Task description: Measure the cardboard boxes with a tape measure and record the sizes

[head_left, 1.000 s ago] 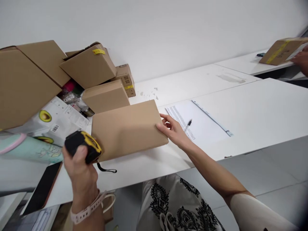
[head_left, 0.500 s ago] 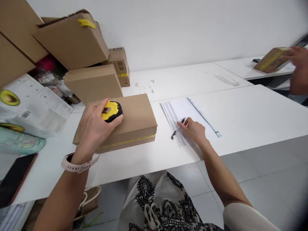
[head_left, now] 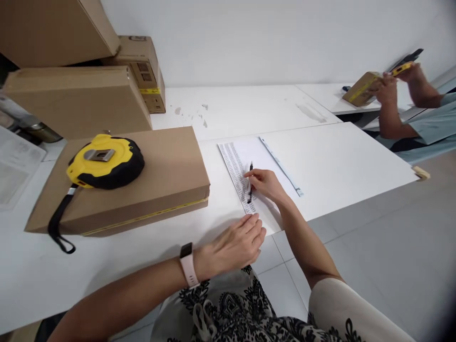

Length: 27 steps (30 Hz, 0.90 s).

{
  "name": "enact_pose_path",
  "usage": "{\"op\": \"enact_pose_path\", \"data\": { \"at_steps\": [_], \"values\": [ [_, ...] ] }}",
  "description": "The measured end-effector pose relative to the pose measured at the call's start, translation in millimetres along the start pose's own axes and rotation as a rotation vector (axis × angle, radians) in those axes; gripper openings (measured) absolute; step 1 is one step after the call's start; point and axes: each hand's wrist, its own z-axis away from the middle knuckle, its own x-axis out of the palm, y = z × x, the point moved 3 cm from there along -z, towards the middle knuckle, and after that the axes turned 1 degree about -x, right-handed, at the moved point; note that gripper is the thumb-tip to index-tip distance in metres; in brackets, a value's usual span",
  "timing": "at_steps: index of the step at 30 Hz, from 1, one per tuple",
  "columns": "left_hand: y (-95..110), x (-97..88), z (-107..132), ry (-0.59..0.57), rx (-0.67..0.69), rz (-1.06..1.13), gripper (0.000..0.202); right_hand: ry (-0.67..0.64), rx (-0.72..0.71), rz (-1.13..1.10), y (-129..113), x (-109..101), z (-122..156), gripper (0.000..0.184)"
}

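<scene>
My right hand (head_left: 266,184) is closed around a black pen (head_left: 250,181), its tip on a printed sheet of paper (head_left: 249,159) with a column of small text. My left hand (head_left: 233,247) lies flat and open on the white table (head_left: 349,156), fingertips at the sheet's near corner. A yellow and black tape measure (head_left: 105,161) with a black strap rests on a flat cardboard box (head_left: 160,178) to the left, with neither hand on it.
Several more cardboard boxes (head_left: 76,97) are stacked at the back left against the wall. A ruler-like strip (head_left: 281,166) lies along the sheet's right edge. At the far right another person (head_left: 409,107) holds a small box (head_left: 360,88) at a second table.
My left hand let go of the tape measure on the box and moved to the paper's near corner. My right hand picked up the pen. The view shifted closer and to the right.
</scene>
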Motion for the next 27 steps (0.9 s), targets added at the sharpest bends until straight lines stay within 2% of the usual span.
{"op": "enact_pose_path", "data": {
  "at_steps": [2,4,7,9,12,16,19,22,24,27],
  "values": [
    [3.1,18.2,-9.6,-0.153,-0.076,-0.064,0.072,0.035,-0.038,-0.280,-1.2,-11.6,3.4,0.029],
    [1.8,32.2,-15.0,-0.217,-0.132,-0.102,0.092,0.100,-0.096,-0.439,-3.1,-22.2,6.3,0.030],
    [-0.7,49.0,-19.9,-0.248,-0.181,-0.115,0.102,0.254,-0.174,-0.516,1.6,-30.2,6.8,0.029],
    [-0.6,54.4,-22.2,-0.257,-0.188,-0.139,0.107,0.349,-0.237,-0.565,10.1,-28.3,5.7,0.032],
    [0.3,51.3,-23.2,-0.268,-0.184,-0.181,0.100,0.344,-0.266,-0.664,21.8,-16.8,5.7,0.039],
    [-0.8,37.0,-20.5,-0.229,-0.194,-0.227,0.078,0.125,-0.168,-0.775,21.6,0.8,13.7,0.045],
    [-0.9,34.4,-18.6,-0.207,-0.206,-0.242,0.071,0.014,-0.038,-0.722,20.2,9.0,24.9,0.040],
    [0.2,41.1,-20.7,-0.200,-0.235,-0.189,0.069,0.086,0.045,-0.642,24.8,10.2,36.4,0.024],
    [0.8,45.6,-24.0,-0.194,-0.248,-0.166,0.066,0.163,0.041,-0.593,27.8,9.2,43.1,0.024],
    [0.8,47.0,-28.8,-0.203,-0.245,-0.168,0.059,0.210,0.005,-0.506,30.7,9.7,51.2,0.023]
  ]
}}
